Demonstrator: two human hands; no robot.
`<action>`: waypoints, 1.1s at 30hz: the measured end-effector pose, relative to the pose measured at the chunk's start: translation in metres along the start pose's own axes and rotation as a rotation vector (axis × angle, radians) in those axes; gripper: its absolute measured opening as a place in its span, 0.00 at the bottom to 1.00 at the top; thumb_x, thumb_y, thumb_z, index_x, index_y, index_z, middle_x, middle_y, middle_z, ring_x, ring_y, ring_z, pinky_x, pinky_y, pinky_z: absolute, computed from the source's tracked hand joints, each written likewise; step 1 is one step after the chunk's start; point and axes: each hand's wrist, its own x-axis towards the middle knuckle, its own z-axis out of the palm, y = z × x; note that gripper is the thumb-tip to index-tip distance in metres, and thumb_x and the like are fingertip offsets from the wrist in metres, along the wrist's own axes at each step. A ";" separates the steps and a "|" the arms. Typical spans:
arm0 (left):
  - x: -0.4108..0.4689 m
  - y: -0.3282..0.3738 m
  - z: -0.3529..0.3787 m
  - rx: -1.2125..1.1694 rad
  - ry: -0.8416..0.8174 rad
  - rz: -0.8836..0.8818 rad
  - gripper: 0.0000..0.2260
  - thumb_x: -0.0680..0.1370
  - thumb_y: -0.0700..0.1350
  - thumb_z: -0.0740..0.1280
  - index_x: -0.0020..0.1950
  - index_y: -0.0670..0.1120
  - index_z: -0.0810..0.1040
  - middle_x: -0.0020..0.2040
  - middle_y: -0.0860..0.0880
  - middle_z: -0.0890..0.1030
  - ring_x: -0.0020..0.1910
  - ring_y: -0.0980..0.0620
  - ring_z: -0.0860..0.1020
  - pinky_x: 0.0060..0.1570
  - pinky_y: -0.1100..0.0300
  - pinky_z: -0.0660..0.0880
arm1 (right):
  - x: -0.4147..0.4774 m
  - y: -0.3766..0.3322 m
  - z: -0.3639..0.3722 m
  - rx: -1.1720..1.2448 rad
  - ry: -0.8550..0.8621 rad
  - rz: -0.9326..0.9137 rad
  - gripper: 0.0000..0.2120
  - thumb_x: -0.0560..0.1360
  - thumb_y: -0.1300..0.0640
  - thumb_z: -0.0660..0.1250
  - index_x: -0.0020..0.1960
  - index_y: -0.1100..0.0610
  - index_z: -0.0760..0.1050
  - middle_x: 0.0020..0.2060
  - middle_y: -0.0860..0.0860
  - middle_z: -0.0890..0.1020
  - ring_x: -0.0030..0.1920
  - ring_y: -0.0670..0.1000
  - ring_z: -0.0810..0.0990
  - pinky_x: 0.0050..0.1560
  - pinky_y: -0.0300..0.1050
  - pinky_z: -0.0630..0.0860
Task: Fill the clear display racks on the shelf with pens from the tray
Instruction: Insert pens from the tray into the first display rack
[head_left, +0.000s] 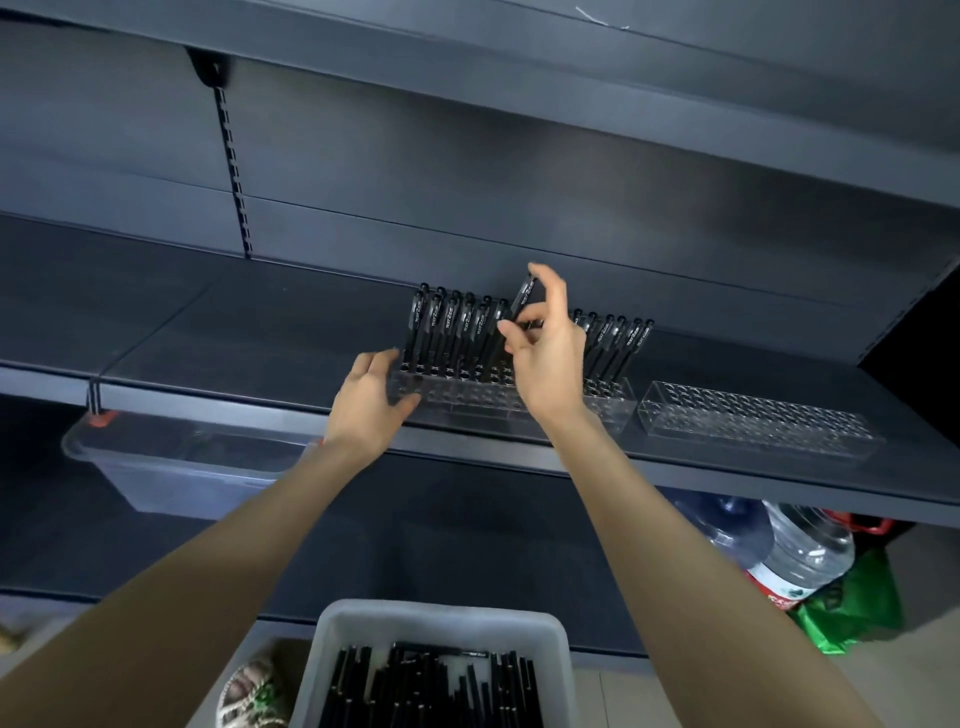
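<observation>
A clear display rack (467, 397) stands on the dark shelf (218, 332), its back rows holding several upright black pens (452, 327). My left hand (371, 400) grips the rack's left end. My right hand (545, 353) pinches one black pen (524, 296), tilted, above the rack's middle. A second clear rack (753, 421) to the right holds no pens. At the bottom, a grey tray (332, 654) holds several black pens (431, 691).
A clear plastic bin (171, 467) sits on the lower shelf at left. Large water bottles (795, 551) and a green bag (852, 603) stand on the floor at right. An upper shelf overhangs the work area.
</observation>
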 end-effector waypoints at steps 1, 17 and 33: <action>0.001 -0.002 0.002 -0.010 0.013 0.003 0.24 0.77 0.46 0.67 0.71 0.44 0.65 0.67 0.47 0.68 0.60 0.44 0.72 0.60 0.53 0.70 | 0.000 0.002 0.002 -0.001 0.025 -0.027 0.27 0.75 0.66 0.66 0.71 0.51 0.62 0.41 0.50 0.74 0.40 0.56 0.79 0.48 0.56 0.78; 0.006 -0.020 0.013 -0.092 0.093 0.069 0.18 0.77 0.41 0.67 0.67 0.43 0.72 0.62 0.44 0.73 0.53 0.43 0.77 0.56 0.47 0.75 | -0.005 0.024 0.022 -0.190 0.090 -0.177 0.19 0.75 0.70 0.65 0.65 0.62 0.71 0.46 0.58 0.79 0.35 0.47 0.74 0.45 0.43 0.76; 0.000 -0.006 0.006 -0.058 0.042 -0.038 0.23 0.76 0.46 0.68 0.70 0.47 0.67 0.61 0.44 0.72 0.55 0.44 0.75 0.58 0.49 0.72 | -0.011 0.011 0.017 -0.376 -0.029 -0.075 0.24 0.76 0.67 0.65 0.70 0.55 0.67 0.46 0.58 0.80 0.42 0.57 0.80 0.47 0.55 0.78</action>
